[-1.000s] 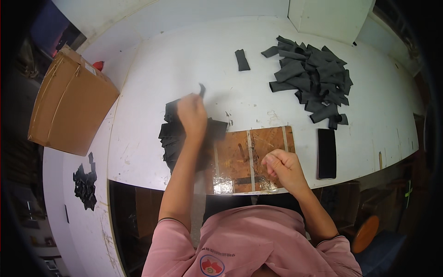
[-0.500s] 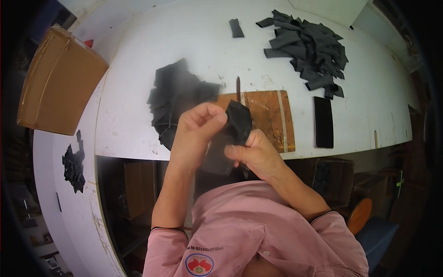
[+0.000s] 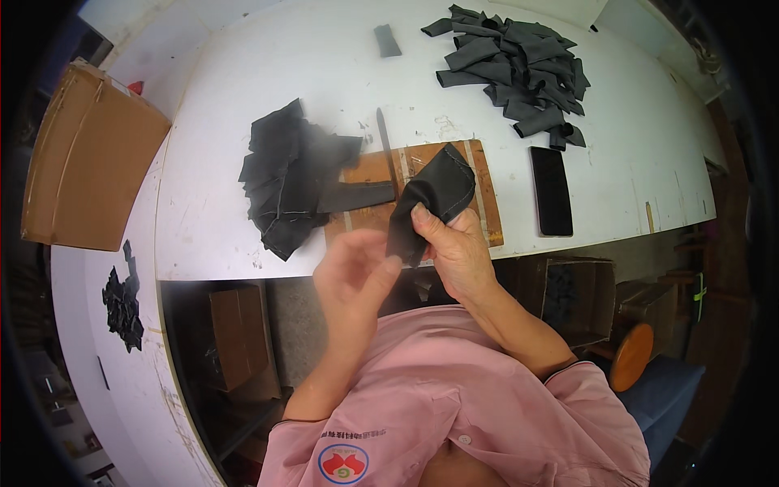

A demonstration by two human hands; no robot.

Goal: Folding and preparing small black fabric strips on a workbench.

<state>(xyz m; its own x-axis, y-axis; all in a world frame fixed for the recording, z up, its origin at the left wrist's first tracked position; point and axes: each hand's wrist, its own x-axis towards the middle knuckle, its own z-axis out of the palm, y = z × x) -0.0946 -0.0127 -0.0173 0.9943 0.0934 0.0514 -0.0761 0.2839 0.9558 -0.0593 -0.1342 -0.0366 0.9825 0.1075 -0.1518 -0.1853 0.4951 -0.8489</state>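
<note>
A black fabric piece (image 3: 438, 183) with a pale stitched line along its edge is gripped by my right hand (image 3: 462, 256), thumb on top. It slants up to the right over a brown board (image 3: 487, 195). My left hand (image 3: 353, 268) is at the fabric's lower left edge, thumb tip against it; its fingers are curled and blurred, so their hold is unclear. Left of the board spreads a pile of black fabric pieces (image 3: 280, 183). A grey fabric strip (image 3: 361, 196) reaches from that pile onto the board. A slim dark pointed tool (image 3: 384, 138) lies across the board's far edge.
A heap of dark grey fabric tubes (image 3: 519, 65) sits far right, with a single grey piece (image 3: 388, 40) to its left. A black phone (image 3: 552, 191) lies right of the board. Cardboard box (image 3: 97, 158) and black scraps (image 3: 123, 304) are at left; an orange stool (image 3: 631, 357) is lower right.
The fabric piece has turned and now spreads flatter toward the upper right in my right hand. My left hand has moved from its top edge down to its lower left. The whole view has shifted slightly.
</note>
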